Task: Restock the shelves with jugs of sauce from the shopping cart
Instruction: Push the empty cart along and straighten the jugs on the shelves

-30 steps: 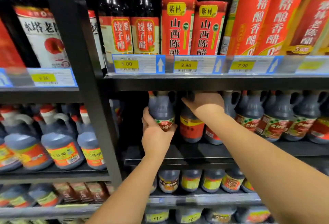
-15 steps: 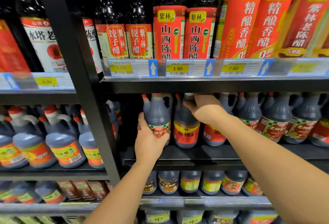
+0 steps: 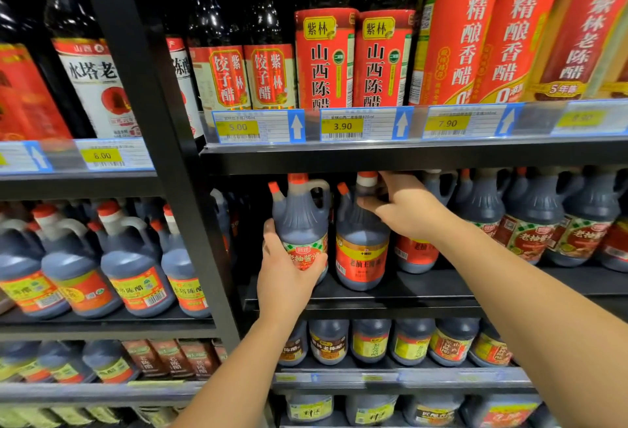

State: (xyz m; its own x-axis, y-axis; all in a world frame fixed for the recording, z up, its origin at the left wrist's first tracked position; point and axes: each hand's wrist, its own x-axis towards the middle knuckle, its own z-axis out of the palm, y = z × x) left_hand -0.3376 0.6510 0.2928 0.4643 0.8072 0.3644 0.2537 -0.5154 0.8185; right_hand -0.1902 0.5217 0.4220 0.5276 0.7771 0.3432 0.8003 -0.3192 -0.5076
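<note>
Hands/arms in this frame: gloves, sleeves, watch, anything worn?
Nothing worn shows. Left hand and right hand: no gloves, rings or watch visible. Left forearm and right forearm are bare to the frame edge: no sleeves, bands or markings.

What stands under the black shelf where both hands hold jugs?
Under the black shelf: a row of smaller dark bottles with yellow or red labels. The left forearm covers part of the leftmost; behind them is hidden.

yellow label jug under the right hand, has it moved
Yes. The yellow-label jug came forward toward the shelf front edge; its base, earlier level with the red-label jug beside it, now sits ahead.
</note>
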